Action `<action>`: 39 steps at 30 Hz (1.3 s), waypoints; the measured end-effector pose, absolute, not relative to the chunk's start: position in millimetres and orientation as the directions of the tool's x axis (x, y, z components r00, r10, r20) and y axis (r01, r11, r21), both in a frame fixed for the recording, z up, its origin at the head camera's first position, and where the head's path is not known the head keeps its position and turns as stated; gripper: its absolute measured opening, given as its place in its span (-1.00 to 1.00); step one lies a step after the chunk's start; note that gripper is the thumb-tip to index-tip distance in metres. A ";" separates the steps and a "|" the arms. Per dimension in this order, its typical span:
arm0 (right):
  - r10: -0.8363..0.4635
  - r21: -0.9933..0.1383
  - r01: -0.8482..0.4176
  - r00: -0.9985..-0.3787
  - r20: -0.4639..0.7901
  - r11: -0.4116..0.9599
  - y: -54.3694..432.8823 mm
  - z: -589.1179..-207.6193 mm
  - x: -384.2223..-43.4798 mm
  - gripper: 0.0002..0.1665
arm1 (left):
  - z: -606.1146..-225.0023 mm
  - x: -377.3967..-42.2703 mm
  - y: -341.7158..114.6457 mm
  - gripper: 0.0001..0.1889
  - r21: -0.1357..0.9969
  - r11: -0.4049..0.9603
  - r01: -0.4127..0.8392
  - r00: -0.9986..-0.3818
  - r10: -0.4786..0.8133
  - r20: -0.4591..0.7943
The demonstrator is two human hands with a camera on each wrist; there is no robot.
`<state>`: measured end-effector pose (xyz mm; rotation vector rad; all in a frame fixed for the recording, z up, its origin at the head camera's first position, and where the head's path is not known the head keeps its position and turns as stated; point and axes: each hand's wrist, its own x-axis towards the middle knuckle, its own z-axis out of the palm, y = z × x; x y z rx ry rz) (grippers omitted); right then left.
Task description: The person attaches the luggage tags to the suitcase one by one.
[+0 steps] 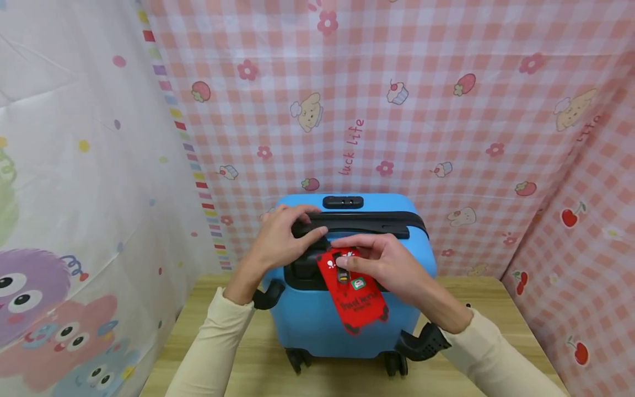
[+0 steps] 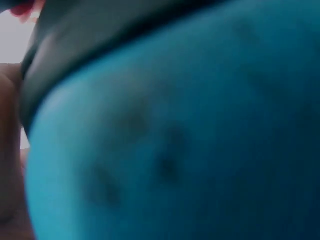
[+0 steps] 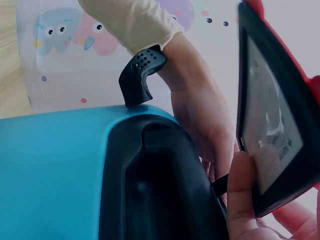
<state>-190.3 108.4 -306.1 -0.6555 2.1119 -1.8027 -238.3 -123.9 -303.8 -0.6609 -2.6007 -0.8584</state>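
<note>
A blue suitcase stands upright with a black carry handle recess on its near side. My right hand pinches a red luggage tag between thumb and fingers, in front of the recess. The tag's back shows a clear window in the right wrist view. A short black strap lies between the tag and my left hand. That hand bends over the suitcase's black top edge, thumb pointing at the strap; its fingertips are partly hidden, so I cannot tell whether they grip it.
A black combination lock sits on the suitcase's far top. Black wheels rest on the wooden table. A pink checked cloth hangs close behind, and a white cartoon cloth hangs at the left.
</note>
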 end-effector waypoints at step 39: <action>-0.580 -0.953 -0.284 -0.796 0.171 0.109 95.5 -302.5 -200.2 -0.46 | -295.4 -242.2 -119.0 -0.65 0.424 0.775 0.469 -0.881 0.377 0.285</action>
